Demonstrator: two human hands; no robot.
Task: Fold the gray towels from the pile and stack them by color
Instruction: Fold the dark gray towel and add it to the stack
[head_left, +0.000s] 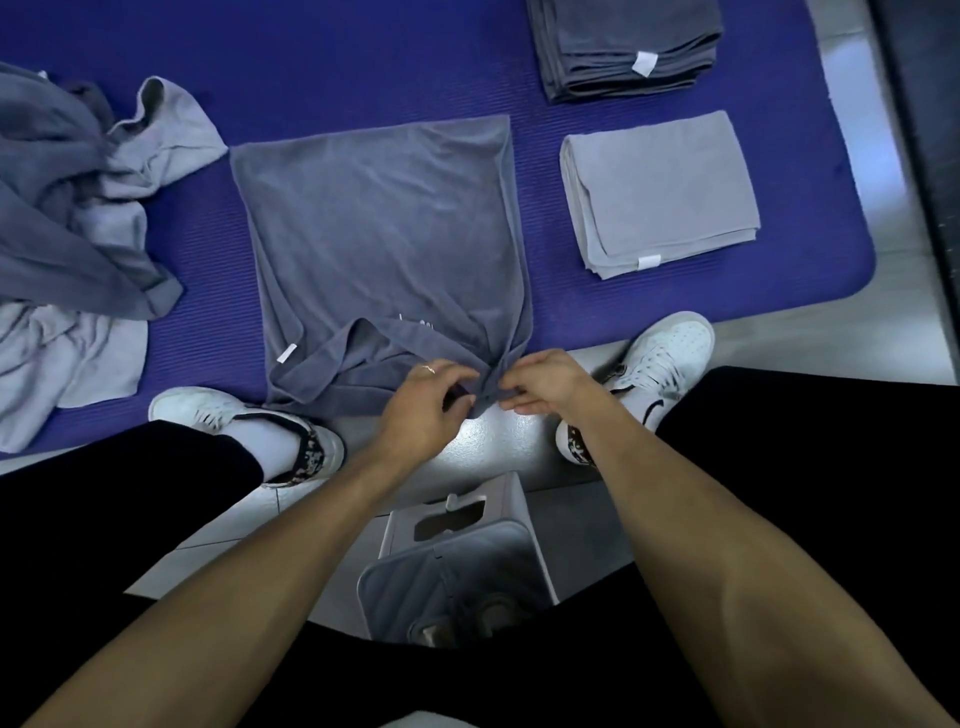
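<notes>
1. Grip state. My left hand (426, 400) and right hand (545, 387) both pinch the same bunched near corner of the dark gray towel (379, 234), fingers curled on the cloth, the two hands nearly touching over the bare floor (498, 441).
2. Task thing. The towel runs forward from the grip across the blue mat (363, 78), lying flat at its far half; beside my left hand the near edge is rumpled, with a loop of hem and a white tag (287, 353) turned up.
3. Risk, uneven fold. With both hands on one corner, the opposite near corner is loose; I judge that lifting from here would drag the cloth diagonally and skew the edges.
4. Risk, soiling. The gripped corner hangs past the mat edge and may trail on the floor.
5. Risk, mis-sorting. Forward and right of the grip lie the light gray stack (660, 192) and, farther off, the dark gray stack (628, 47); the shades are close under this light, so the wrong stack could be chosen.
6. Risk, disturbance. The unfolded pile (78, 208), far left of the grip, lies near the towel's left edge and could be snagged by a wide sweep.
</notes>
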